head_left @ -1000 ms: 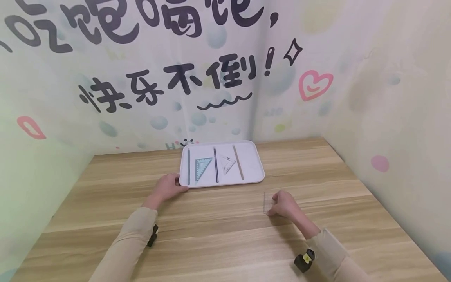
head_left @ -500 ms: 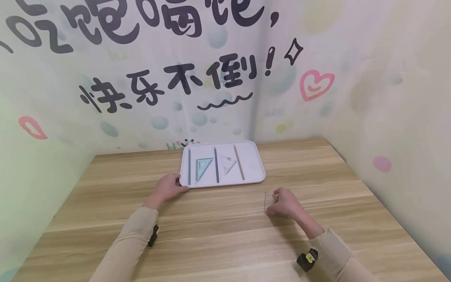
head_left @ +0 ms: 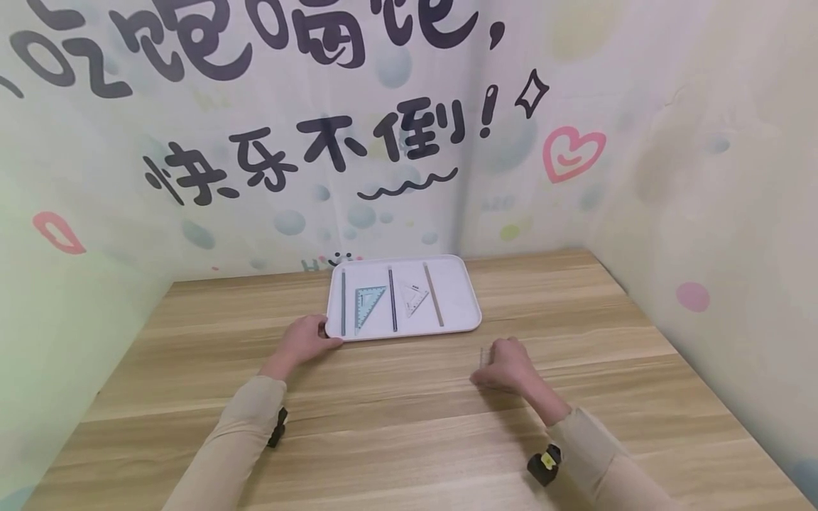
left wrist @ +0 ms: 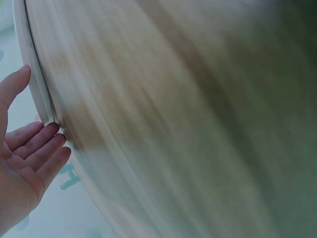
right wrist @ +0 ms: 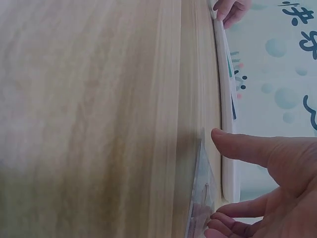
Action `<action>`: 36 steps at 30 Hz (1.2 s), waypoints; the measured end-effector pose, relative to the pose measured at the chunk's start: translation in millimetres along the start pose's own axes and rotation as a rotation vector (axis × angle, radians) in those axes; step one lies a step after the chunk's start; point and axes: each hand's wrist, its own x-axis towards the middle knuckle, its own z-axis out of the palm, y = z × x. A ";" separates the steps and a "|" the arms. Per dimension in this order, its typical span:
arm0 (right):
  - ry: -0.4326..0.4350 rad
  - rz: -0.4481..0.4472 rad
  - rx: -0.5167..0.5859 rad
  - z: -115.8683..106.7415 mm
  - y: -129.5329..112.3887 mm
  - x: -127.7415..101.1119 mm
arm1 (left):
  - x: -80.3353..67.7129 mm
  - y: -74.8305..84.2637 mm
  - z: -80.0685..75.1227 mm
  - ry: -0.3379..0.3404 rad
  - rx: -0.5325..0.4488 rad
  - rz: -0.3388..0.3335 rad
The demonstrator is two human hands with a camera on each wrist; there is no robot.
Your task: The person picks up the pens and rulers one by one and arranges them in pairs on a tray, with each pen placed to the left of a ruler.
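Observation:
A white tray (head_left: 461, 321) lies at the middle of the wooden table, holding rulers and two set squares. My left hand (head_left: 305, 339) rests at the tray's near left corner. In the left wrist view its fingers (left wrist: 47, 141) lie fairly straight, with the tips touching the tray's rim (left wrist: 37, 84). My right hand (head_left: 505, 365) sits on the table in front of the tray's right end, over a clear plastic ruler (head_left: 481, 353). In the right wrist view its curled fingertips (right wrist: 223, 223) press on the clear ruler (right wrist: 200, 198), while the thumb (right wrist: 237, 146) stays straight and apart from it.
In the tray lie a dark ruler (head_left: 342, 301), a blue set square (head_left: 367, 301), a second dark ruler (head_left: 392, 298), a clear set square (head_left: 412, 297) and a wooden ruler (head_left: 432, 294). Printed walls close in the table (head_left: 396, 426) at the back, left and right.
My right hand has shifted a little left and forward over the clear ruler, covering most of it. The left hand and the tray have not moved.

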 end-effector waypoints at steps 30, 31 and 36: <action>0.048 -0.098 -0.050 14.2 -4.4 -10.5 | -1.3 -0.3 0.4 0.002 -0.020 -0.001; 0.044 -0.111 -0.057 13.5 -4.1 -11.4 | -1.0 -0.5 0.5 0.001 -0.020 -0.001; 0.014 -0.147 -0.088 8.8 -5.0 -16.2 | 0.3 -0.7 0.9 -0.002 -0.016 -0.006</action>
